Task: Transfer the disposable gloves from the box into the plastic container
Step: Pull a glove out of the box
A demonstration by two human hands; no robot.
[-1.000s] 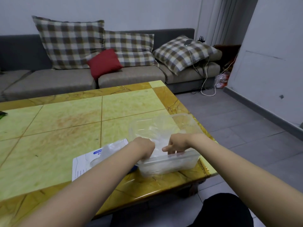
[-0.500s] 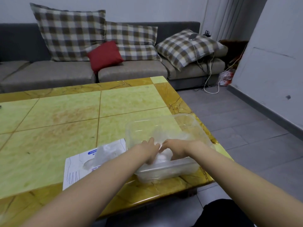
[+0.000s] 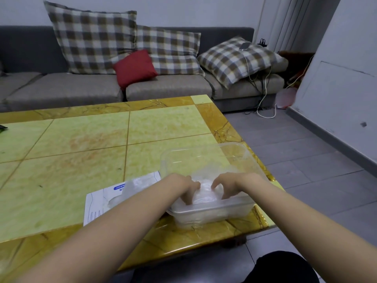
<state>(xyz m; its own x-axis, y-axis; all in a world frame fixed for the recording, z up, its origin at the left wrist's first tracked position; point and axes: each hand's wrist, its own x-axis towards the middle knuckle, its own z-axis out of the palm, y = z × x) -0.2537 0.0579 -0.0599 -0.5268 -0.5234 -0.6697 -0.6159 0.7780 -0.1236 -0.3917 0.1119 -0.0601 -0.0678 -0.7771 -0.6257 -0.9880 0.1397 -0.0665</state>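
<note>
A clear plastic container (image 3: 214, 213) sits at the table's near right corner. A pile of thin see-through disposable gloves (image 3: 205, 190) lies in its near half. My left hand (image 3: 184, 185) and my right hand (image 3: 230, 185) are both inside the container, fingers spread and pointing down, fingertips pressing on the pile. Left of the container lies the flat white glove box (image 3: 95, 205) with a blue label. Some clear gloves (image 3: 138, 183) stick out of its top, partly hidden by my left forearm.
The yellow tiled table (image 3: 81, 139) has its right edge just beyond the container, with grey floor (image 3: 306, 170) below. A grey sofa (image 3: 163, 86) with checked and red cushions stands behind the table. A dark object (image 3: 3, 127) sits at the table's far left edge.
Both hands have gone from holding the glove bundle above the container's rim to pressing it down inside. The bundle now sits lower and flatter.
</note>
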